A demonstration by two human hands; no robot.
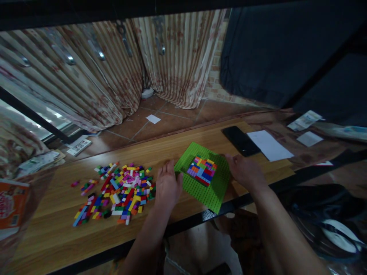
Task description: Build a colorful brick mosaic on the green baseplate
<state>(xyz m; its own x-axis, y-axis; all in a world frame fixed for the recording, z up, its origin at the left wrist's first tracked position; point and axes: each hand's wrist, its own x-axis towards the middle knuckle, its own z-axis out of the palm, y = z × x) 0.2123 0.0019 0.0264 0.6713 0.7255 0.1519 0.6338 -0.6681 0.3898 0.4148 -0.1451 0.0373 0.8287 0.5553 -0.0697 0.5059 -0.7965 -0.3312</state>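
A green studded baseplate lies turned at an angle by the table's front edge, one corner reaching over that edge. On it sits a block of many-coloured toy bricks fitted closely together. My left hand grips the plate's left corner, thumb and fingers closed at its rim. At the opposite side, my right hand has its fingers closed on the plate's right edge; part of the grip is hidden. Left of my left hand spreads a heap of loose toy bricks in mixed colours and lengths.
The wooden table has a dark front rail. A black phone-like slab and a white sheet of paper lie at its back right. An orange and white box stands at far left. Striped curtains hang behind.
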